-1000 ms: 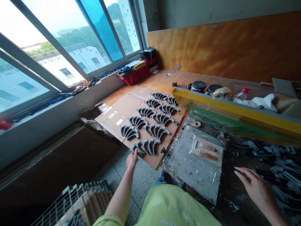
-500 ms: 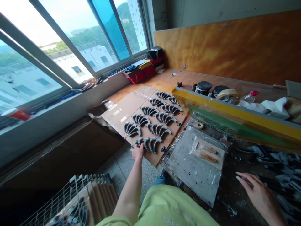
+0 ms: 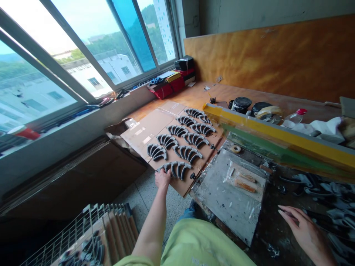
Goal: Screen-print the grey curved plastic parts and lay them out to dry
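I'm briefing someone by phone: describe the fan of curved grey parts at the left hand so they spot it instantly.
From the big window, look right and down to the cardboard sheet bearing several fans of curved grey parts. The target fan lies along the sheet's near edge. Unlike its neighbours, it has the left hand at its left end.

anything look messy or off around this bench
Yes: the grey panel is flecked with dark specks and pale smears, and the curved parts at right lie jumbled, unlike the fanned rows on the cardboard sheet.
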Tool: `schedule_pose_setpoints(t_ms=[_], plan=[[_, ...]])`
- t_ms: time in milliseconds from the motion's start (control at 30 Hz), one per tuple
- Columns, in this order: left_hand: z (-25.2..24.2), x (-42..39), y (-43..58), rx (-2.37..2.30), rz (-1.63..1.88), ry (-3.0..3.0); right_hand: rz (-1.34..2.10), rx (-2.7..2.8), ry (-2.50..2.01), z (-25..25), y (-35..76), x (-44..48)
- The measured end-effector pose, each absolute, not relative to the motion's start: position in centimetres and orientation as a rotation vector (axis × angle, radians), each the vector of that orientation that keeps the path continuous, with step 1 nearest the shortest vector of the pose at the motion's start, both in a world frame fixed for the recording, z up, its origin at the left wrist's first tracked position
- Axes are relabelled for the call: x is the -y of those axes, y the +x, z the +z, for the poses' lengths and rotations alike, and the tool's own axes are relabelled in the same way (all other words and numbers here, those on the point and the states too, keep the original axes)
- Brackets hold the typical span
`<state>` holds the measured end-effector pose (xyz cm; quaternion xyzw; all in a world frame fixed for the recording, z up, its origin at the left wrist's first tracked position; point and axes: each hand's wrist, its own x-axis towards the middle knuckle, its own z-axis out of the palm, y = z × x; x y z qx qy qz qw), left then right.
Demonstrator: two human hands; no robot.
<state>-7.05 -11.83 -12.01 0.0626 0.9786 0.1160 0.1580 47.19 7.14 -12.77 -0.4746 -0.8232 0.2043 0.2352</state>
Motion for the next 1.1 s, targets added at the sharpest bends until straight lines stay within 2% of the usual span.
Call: schedule_pose_setpoints(t_ms=[267, 467, 667, 967, 1100], plan=[[-11.7, 12.4, -4.7, -2.909, 0.311, 0.387, 0.611, 2.251, -1.337, -12.5, 47.6, -7.1], [-13.9, 11.4, -0.5, -2.995, 0.37, 0.688, 0.643, 2.241, -1.351, -12.5, 47.8, -7.0], [-15.3, 10.0, -1.0, -2.981, 0.327, 0.869, 0.619, 2.251, -1.346, -12.9, 48.2, -7.1], [-16.8, 13.5, -3.9, -2.737, 0.452, 1.461, 0.657, 2.196, -1.381, -14.1, 50.0, -6.7], [-17.1, 13.9, -4.5, -2.648, 0.488, 1.522, 0.745, 2.178, -1.378, -13.5, 49.6, -6.6]])
